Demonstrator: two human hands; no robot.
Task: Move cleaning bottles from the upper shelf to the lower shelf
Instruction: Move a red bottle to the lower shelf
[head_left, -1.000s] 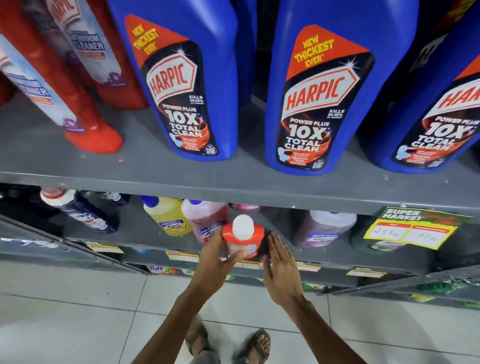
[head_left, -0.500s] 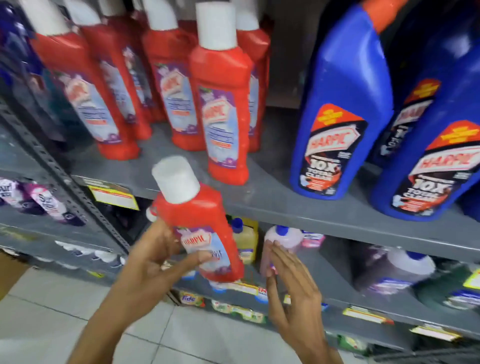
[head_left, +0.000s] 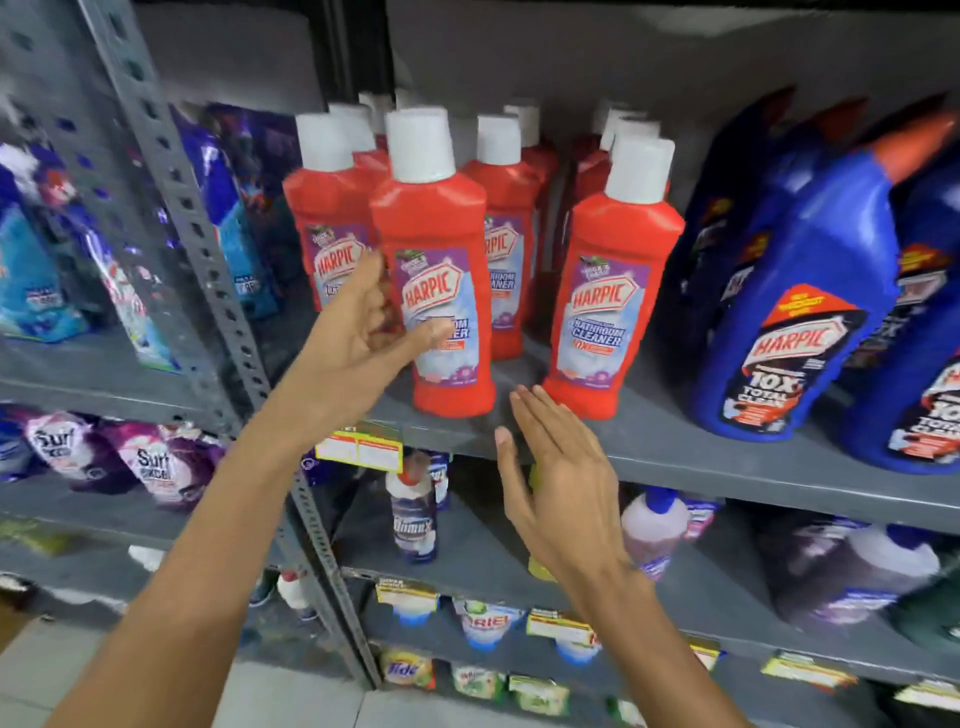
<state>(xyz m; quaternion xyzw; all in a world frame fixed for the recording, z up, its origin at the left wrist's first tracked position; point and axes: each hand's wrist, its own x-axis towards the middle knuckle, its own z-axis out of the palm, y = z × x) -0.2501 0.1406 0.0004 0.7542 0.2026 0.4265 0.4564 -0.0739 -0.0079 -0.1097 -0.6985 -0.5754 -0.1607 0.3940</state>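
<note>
Several red Harpic bathroom cleaner bottles with white caps stand on the upper shelf. The front red Harpic bottle stands upright near the shelf's front edge. My left hand curls loosely around its left side, thumb lying on the label. Another red bottle stands to its right, untouched. My right hand is flat and open, holding nothing, fingertips just under the upper shelf's edge. It hides part of the lower shelf.
Big blue Harpic bottles crowd the upper shelf's right side. On the lower shelf stand a dark-labelled white bottle and a pink bottle. A perforated grey post rises at left, with Surf pouches beyond it.
My left hand carried the red bottle up from the lower shelf and it now stands on the upper shelf. My right hand rose alongside, empty. The view tilted upward.
</note>
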